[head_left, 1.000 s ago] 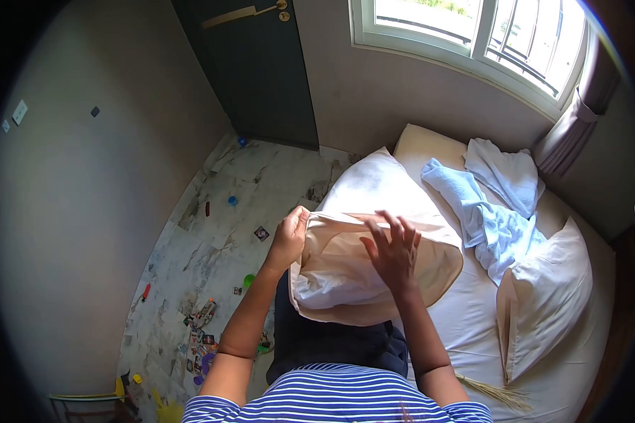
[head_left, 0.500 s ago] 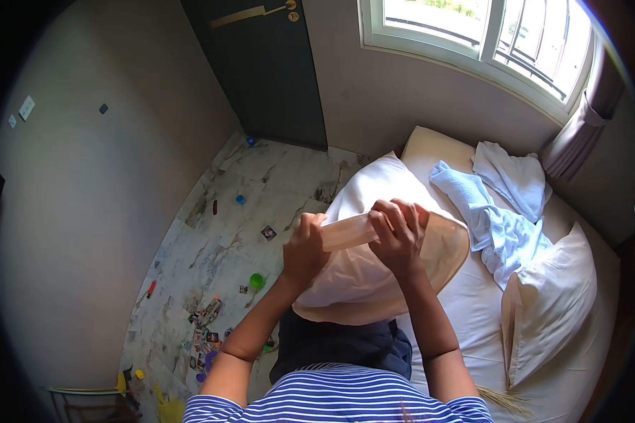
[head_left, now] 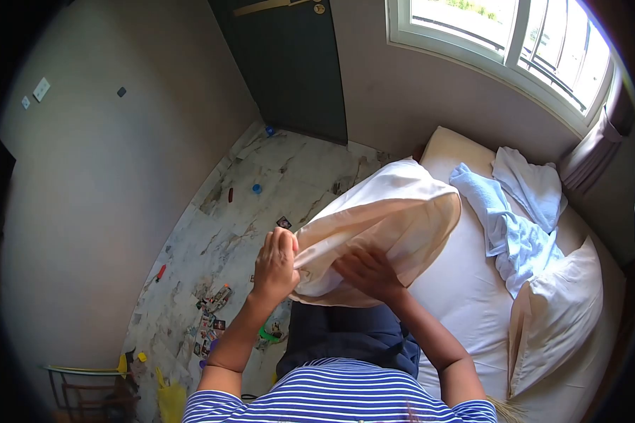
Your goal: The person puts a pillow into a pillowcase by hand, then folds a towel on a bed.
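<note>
The left hand (head_left: 276, 266) is closed in a fist, pinching the rim of the cream pillowcase (head_left: 381, 211) at its near left corner. The right hand (head_left: 368, 271) lies at the case's mouth, fingers together and slightly bent; whether it grips cloth, I cannot tell. The pillowcase hangs above the person's lap, partly over the bed (head_left: 451, 303).

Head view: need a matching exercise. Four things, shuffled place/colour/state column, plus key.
Things
1. pillowcase
2. towel
3. door
4. curtain

Place, colour or state
A. gathered, right of the window
B. gripped by the left hand
C. dark, left of the window
D. light blue, lying on the bed

Pairs: 1-B, 2-D, 3-C, 4-A
</note>
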{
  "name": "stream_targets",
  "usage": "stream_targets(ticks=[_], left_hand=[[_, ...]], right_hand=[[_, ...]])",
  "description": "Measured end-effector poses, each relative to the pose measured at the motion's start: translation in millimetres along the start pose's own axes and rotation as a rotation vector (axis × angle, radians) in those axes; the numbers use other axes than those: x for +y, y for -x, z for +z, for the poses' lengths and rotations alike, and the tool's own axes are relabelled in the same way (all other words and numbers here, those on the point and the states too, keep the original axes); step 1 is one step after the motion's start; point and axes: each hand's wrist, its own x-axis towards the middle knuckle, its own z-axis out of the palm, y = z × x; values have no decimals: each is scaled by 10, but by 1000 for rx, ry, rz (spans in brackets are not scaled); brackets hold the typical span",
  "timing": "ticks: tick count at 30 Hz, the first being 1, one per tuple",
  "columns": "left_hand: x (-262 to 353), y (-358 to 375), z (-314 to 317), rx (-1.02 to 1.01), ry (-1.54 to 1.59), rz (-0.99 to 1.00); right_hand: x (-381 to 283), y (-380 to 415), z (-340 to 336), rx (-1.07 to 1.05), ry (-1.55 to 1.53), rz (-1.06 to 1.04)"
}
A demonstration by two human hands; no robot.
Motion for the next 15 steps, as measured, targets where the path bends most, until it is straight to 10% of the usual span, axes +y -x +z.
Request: stream_targets(ticks=[15], left_hand=[[583, 795, 619, -345, 572, 100]], right_hand=[[190, 41, -324, -11, -97, 285]])
